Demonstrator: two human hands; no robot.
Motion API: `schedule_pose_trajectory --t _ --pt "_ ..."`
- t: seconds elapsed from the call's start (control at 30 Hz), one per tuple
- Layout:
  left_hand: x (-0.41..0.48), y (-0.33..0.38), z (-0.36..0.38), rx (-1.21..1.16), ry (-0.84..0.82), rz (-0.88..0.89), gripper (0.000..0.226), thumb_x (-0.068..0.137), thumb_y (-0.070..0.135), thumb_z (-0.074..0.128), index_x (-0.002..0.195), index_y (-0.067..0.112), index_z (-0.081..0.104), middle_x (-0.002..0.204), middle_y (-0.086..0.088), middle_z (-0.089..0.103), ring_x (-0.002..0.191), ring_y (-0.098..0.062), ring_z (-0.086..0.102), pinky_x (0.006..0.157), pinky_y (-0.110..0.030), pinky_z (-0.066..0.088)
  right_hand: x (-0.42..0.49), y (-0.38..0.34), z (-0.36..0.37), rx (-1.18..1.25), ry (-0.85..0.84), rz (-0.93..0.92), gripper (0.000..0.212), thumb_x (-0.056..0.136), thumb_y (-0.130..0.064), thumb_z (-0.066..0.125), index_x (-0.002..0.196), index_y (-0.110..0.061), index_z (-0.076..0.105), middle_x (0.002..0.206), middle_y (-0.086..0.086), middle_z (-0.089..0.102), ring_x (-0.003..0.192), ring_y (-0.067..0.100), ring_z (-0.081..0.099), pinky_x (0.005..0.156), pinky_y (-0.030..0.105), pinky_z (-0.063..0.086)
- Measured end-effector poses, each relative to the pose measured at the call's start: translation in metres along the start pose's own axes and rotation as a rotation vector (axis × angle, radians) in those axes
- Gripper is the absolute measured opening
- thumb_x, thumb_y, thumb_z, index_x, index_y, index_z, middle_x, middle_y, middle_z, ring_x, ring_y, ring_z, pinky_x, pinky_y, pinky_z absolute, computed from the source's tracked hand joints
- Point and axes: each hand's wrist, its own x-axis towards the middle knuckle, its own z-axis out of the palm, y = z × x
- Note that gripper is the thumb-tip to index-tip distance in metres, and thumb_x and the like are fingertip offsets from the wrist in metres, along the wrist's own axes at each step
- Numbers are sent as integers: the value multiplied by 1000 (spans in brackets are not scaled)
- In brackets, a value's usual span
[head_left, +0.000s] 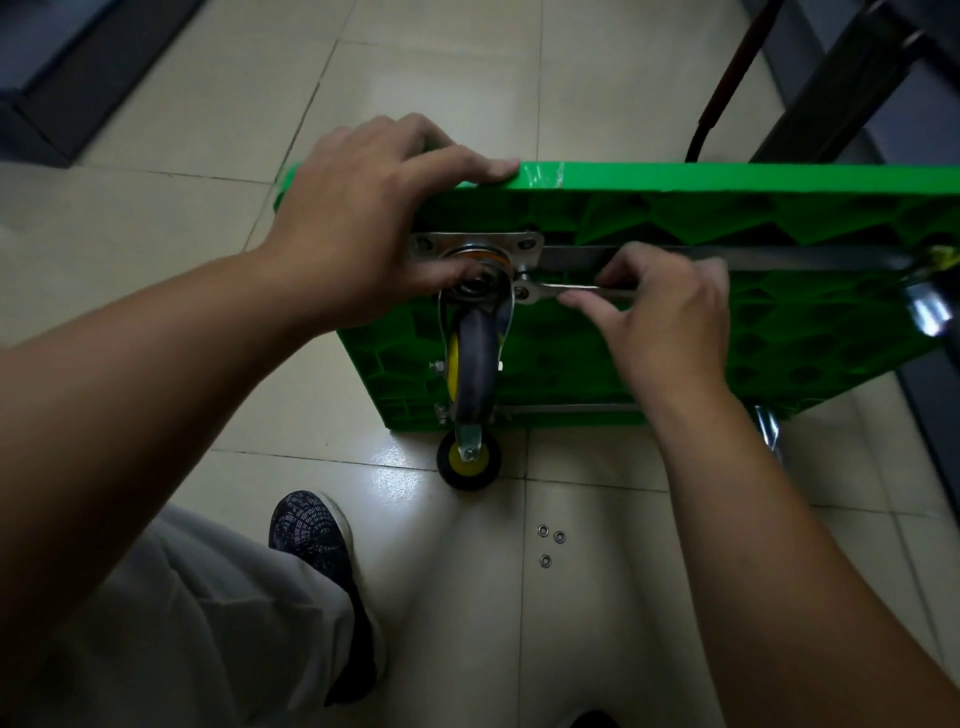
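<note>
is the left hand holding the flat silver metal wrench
No, the right hand pinches the flat silver metal wrench, while the left hand grips the green plastic cart by its top edge.

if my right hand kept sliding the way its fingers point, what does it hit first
Probably the caster bracket: the right hand points left along the wrench it pinches, whose head sits by that bracket. Depth is unclear.
</note>
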Motion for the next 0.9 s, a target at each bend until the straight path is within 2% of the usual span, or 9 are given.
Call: schedule_pose_trajectory --t 0.07,0.13,0.2,0.23,0.33,0.5,0.6,0.8,0.9 --pt "-1 0 0 -4 1 4 69 80 58 59 145 40 49 127 -8 59 109 -31 54 82 -34 30 -3 11 3 72 -15 53 33 76 -50 81 87 -22 70 88 -2 70 91 19 46 81 38 46" --pt "-3 0 -1 -6 4 9 68 80 57 60 145 39 50 127 -8 59 108 -31 54 81 -34 29 -12 31 13 328 -27 129 21 80 -38 83 85 -23 70 83 -9 69 90 21 61 80 43 54" --pt "-3 0 -2 -4 -1 8 69 80 56 59 146 39 50 127 -8 59 108 -30 54 82 -34 30 -31 41 28 638 -68 229 8 86 -18 79 90 -20 73 84 -10 72 85 9 69 77 33 57" --pt "-2 1 -2 -4 -4 4 69 80 56 59 146 39 49 128 -8 59 108 -30 54 82 -34 30 -42 42 37 789 -83 288 9 88 -10 76 93 -17 73 85 -7 74 84 6 71 74 26 56" --pt "1 1 -1 4 -8 -7 70 79 57 58 147 40 48 129 -8 59 109 -30 54 83 -35 30 -69 32 60 1089 -113 467 10 91 -3 70 98 -11 71 92 6 78 89 19 75 77 23 57" --pt "1 1 0 5 2 -9 70 79 56 58 146 38 49 129 -9 59 110 -30 53 83 -35 30 -82 4 83 1251 -141 571 10 92 0 69 98 -8 70 92 7 76 84 13 73 78 20 56" --pt "0 1 1 10 2 -7 70 80 57 58 146 38 48 130 -9 58 110 -30 53 83 -35 29 -79 -2 91 1289 -148 569 10 92 0 69 97 -9 70 90 5 75 85 10 72 79 18 54" --pt "0 1 1 22 7 -10 70 81 56 57 148 39 46 131 -8 58 112 -30 53 83 -34 29 -68 -11 103 1327 -105 563 9 92 0 69 95 -8 70 90 9 75 85 15 71 79 23 55" --pt "0 -1 2 26 4 -14 71 81 57 57 148 39 45 131 -7 58 112 -30 53 83 -34 29 -62 -18 106 1274 -76 487 11 92 2 68 93 -9 70 87 8 74 82 12 71 76 21 55"
